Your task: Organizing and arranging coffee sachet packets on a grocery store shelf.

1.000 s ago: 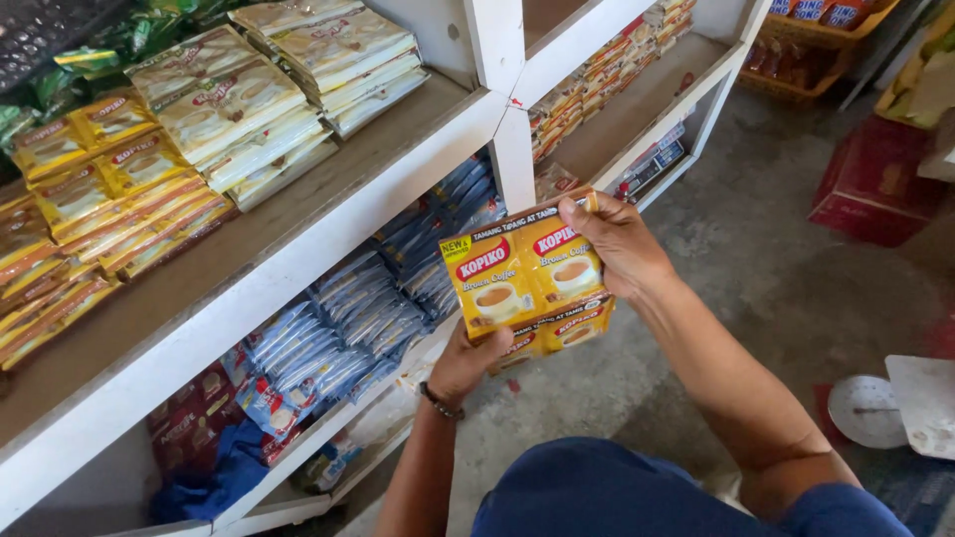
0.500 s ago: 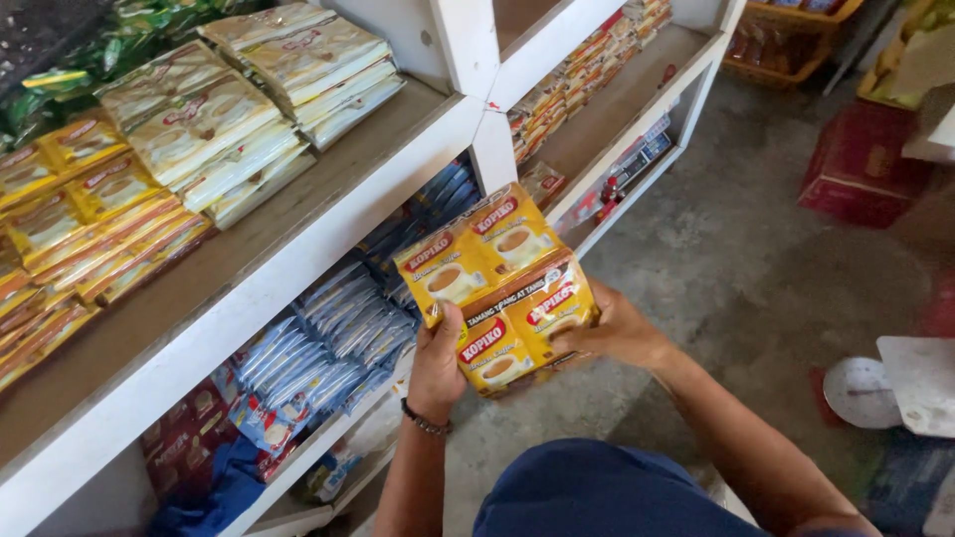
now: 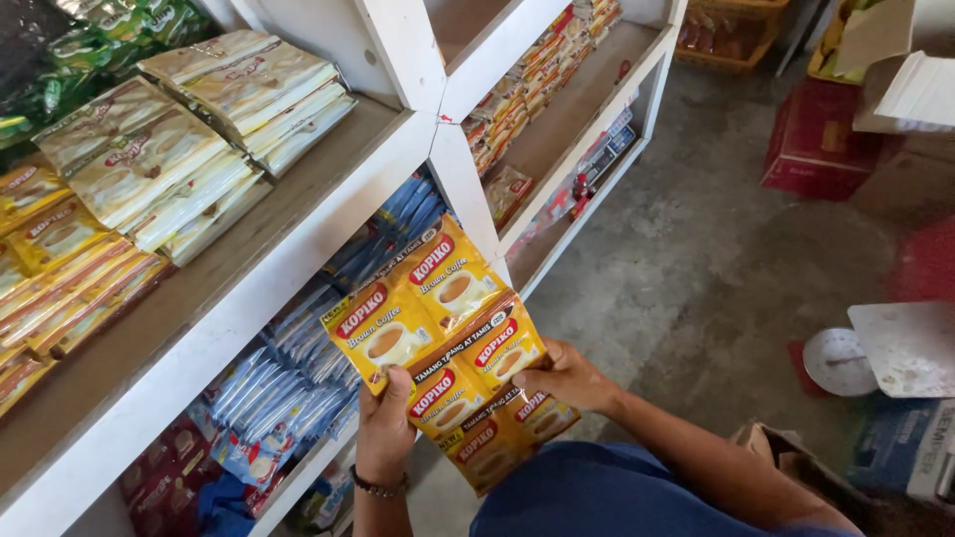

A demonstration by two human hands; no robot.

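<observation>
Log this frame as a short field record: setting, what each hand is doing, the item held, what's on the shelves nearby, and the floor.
setting: white wooden shelf unit in a shop, concrete floor
left hand: grips the lower left of the yellow sachet strips
right hand: holds their right edge
held item: joined yellow coffee sachets, fanned in front of the shelf
upper shelf: cream sachet packs, more yellow ones
lower shelf: blue sachets
floor: red crate

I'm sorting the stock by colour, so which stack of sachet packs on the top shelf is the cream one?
The cream stack in the middle of the top shelf, between the green packs behind it and the yellow packs at the near end.
</observation>
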